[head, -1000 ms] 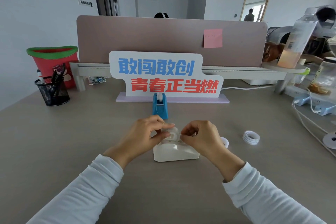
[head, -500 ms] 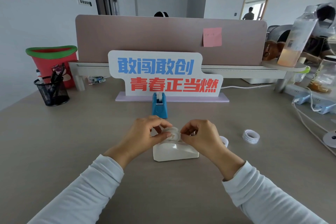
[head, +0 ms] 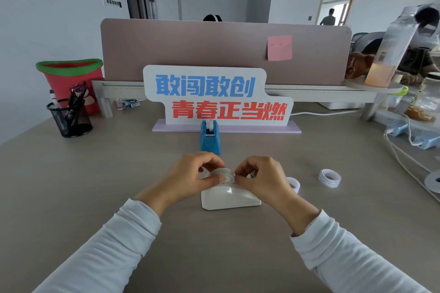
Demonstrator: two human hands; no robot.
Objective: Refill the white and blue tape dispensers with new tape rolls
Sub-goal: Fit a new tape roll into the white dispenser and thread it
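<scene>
White dispenser (head: 229,200) sits flat on the worktop (head: 119,173), centre, just in front of the person. Long axis runs left-right; tall rounded end at left, body slopes down to the low end at right. A clear tape roll (head: 223,176) is at its top, at the tall end, edge-on to the camera. Cannot tell if the roll is seated in the cradle or just above it.

Left hand (head: 190,176): fingers pinched on the roll, thumb on the near side, other fingers curled over the far side. Right hand (head: 260,179): fingers pinched at the roll's right edge; whether they grip the roll itself or a loose tape end cannot be told.

Blue dispenser (head: 210,137) stands behind the hands, apart from them. Long axis runs toward and away from the camera; a white roll shows at its far, upper end.

2 spare rolls lie flat to the right of the white dispenser: 1 roll (head: 294,183) just beside the right wrist, partly hidden; a 2nd roll (head: 329,177) farther right, well clear.

Behind the blue dispenser, a sign (head: 214,95) with blue and red characters. Far left, a mesh pen cup (head: 69,118).
</scene>
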